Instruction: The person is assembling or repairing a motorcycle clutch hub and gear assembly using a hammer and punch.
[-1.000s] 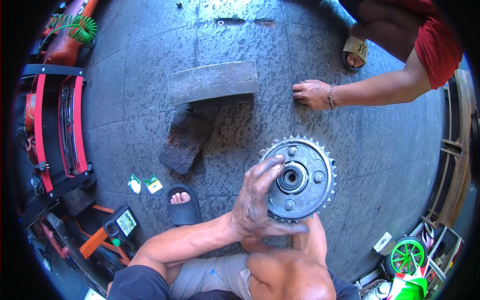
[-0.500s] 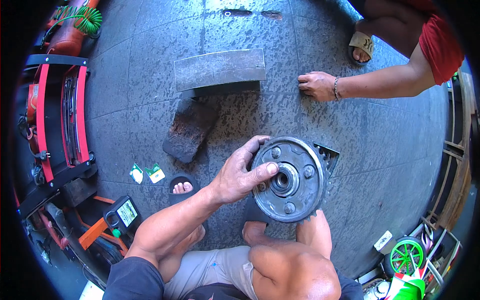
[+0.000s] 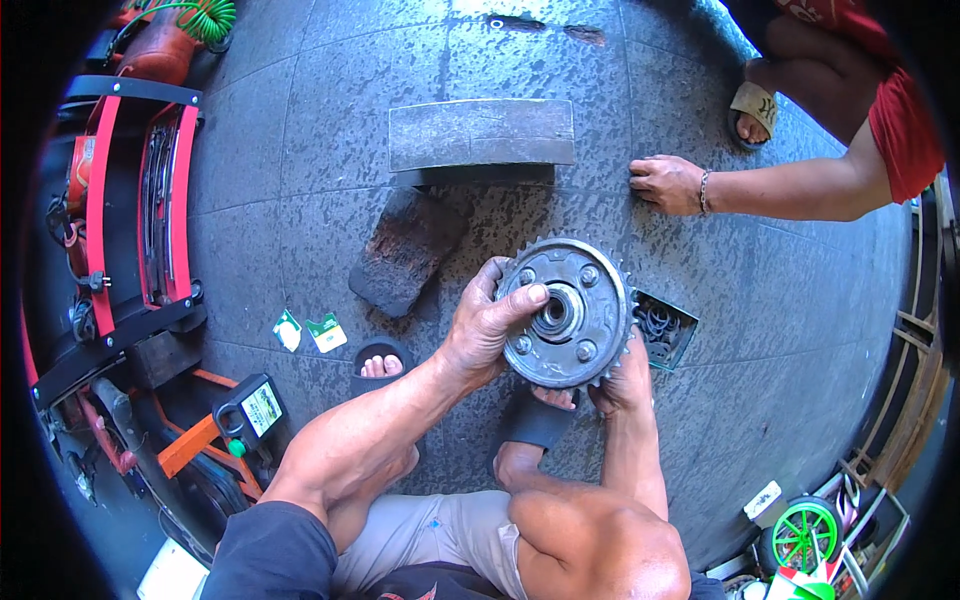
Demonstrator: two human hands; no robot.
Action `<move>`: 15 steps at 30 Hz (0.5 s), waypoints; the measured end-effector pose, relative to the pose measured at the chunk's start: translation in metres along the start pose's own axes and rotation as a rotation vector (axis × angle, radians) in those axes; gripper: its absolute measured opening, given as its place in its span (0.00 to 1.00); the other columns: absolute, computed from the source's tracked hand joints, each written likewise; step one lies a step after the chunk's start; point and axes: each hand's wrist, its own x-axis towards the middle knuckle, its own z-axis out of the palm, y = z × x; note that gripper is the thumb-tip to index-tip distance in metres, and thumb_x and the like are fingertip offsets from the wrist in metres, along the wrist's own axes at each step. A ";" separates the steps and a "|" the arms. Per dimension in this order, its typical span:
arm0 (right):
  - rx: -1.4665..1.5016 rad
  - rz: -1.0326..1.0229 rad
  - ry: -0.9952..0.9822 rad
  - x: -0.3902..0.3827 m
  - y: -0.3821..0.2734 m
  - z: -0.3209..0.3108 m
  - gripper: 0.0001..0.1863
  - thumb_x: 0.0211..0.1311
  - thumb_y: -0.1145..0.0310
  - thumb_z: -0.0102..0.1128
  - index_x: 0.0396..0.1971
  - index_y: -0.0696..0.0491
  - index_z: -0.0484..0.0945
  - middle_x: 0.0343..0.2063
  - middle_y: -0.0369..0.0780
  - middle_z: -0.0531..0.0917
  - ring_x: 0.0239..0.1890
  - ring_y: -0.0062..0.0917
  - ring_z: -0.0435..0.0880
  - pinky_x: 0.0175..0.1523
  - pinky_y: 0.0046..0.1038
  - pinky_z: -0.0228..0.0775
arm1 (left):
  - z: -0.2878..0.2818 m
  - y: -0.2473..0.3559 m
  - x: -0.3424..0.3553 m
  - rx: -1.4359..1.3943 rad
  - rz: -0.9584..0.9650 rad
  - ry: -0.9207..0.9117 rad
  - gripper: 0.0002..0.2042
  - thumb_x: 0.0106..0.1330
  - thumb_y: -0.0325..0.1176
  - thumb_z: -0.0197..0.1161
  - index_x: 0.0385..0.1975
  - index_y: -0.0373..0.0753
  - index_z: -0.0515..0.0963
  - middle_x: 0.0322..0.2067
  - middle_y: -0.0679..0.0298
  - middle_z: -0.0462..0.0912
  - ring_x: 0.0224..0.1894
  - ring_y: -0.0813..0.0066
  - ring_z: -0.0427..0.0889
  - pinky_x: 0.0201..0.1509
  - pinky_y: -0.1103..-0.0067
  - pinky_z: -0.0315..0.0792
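Note:
A round metal sprocket hub (image 3: 590, 310), with teeth round its edge, several bolts and a bearing hole in the middle, is held up between both hands above my knees. My left hand (image 3: 482, 325) grips its left side, thumb on the face beside the centre collar, fingers wrapped behind. Beneath the lower right edge, my right hand (image 3: 626, 378) holds it from below; its fingertips are partly hidden behind the teeth. Just right of the hub, a small open tray (image 3: 691, 328) with dark ring-shaped parts lies on the floor.
Ahead stands a low metal-topped stool (image 3: 480, 135), with a dark worn block (image 3: 410, 250) before it. Another person's hand (image 3: 668, 185) rests near the floor at right. A red-and-black tool cart (image 3: 100, 220) stands left. Two small cards (image 3: 326, 333) lie on the tiles.
The hub has turned so its toothed rim shows all round, and it has moved up slightly. More of my right hand and the tray are visible. The whole view has shifted a little.

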 end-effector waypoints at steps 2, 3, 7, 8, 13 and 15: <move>0.113 -0.056 -0.011 0.000 0.007 -0.008 0.18 0.71 0.66 0.57 0.55 0.60 0.78 0.47 0.45 0.86 0.45 0.31 0.88 0.49 0.35 0.83 | -0.005 -0.002 0.003 0.033 0.001 0.028 0.25 0.61 0.34 0.76 0.50 0.34 0.68 0.43 0.58 0.80 0.46 0.72 0.83 0.53 0.73 0.81; 0.230 -0.118 -0.020 0.001 0.014 -0.017 0.18 0.71 0.66 0.56 0.55 0.60 0.78 0.47 0.45 0.86 0.44 0.31 0.88 0.49 0.34 0.83 | -0.006 -0.003 0.005 0.070 0.001 0.050 0.24 0.61 0.33 0.76 0.50 0.34 0.69 0.42 0.59 0.81 0.46 0.72 0.83 0.53 0.74 0.81; 0.529 -0.013 0.008 0.008 0.022 -0.009 0.26 0.76 0.51 0.46 0.59 0.56 0.75 0.55 0.45 0.83 0.56 0.35 0.83 0.63 0.42 0.75 | -0.005 -0.001 0.008 0.330 0.038 0.083 0.21 0.61 0.34 0.77 0.45 0.34 0.72 0.39 0.62 0.79 0.42 0.77 0.80 0.47 0.78 0.79; 0.514 -0.028 0.017 0.008 0.023 -0.005 0.34 0.76 0.41 0.40 0.63 0.54 0.73 0.59 0.44 0.80 0.61 0.37 0.79 0.67 0.44 0.69 | -0.007 -0.001 0.011 0.380 0.033 0.075 0.21 0.62 0.35 0.76 0.46 0.35 0.71 0.40 0.59 0.80 0.42 0.75 0.82 0.49 0.76 0.79; 0.429 -0.006 -0.058 0.005 0.037 -0.016 0.34 0.68 0.50 0.62 0.66 0.55 0.69 0.61 0.45 0.79 0.63 0.38 0.78 0.70 0.46 0.68 | -0.006 0.004 0.007 0.394 0.015 0.110 0.26 0.60 0.40 0.77 0.49 0.32 0.70 0.39 0.58 0.80 0.44 0.73 0.81 0.52 0.75 0.77; 0.430 0.028 -0.049 0.003 0.028 -0.014 0.34 0.66 0.53 0.65 0.66 0.55 0.69 0.61 0.46 0.79 0.63 0.39 0.78 0.70 0.47 0.68 | 0.009 0.015 0.000 0.518 -0.026 0.152 0.33 0.60 0.42 0.77 0.55 0.28 0.68 0.42 0.56 0.79 0.47 0.70 0.80 0.56 0.72 0.75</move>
